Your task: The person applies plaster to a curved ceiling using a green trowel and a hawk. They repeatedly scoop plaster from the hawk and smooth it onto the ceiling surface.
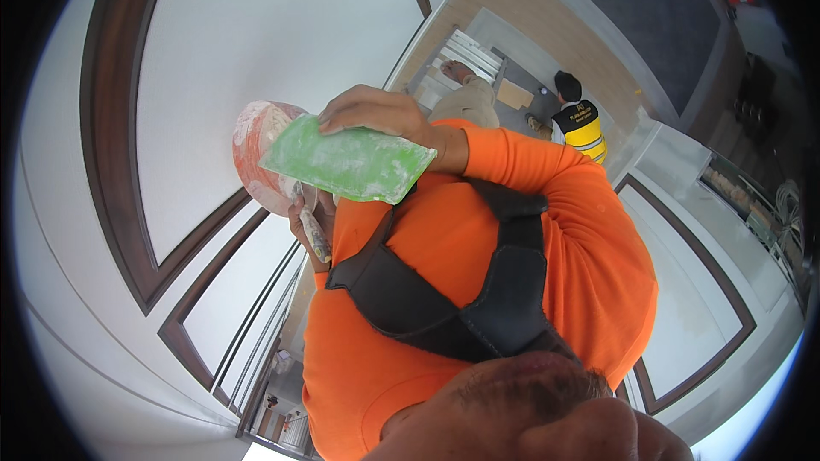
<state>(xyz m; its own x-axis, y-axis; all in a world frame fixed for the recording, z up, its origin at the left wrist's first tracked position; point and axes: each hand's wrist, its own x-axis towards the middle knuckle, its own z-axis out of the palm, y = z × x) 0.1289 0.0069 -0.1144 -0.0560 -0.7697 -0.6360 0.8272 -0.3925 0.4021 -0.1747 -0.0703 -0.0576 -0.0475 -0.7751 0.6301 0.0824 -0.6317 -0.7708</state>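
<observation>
My right hand grips a green plastic float, its fingers bent over the top edge. White plaster smears the float's flat face. Behind and partly below it is a red bowl, coated with pale plaster. My left hand is closed at the bowl's lower side, around a putty knife with a plaster-crusted handle. The float hides part of the bowl and some of the left fingers, so how the bowl is supported cannot be made out.
A white wall panel with a dark wood frame rises at my left. A metal step platform is beneath my bare foot. Lower down, a person in a yellow and black vest is near a cardboard piece. Railings stand at lower left.
</observation>
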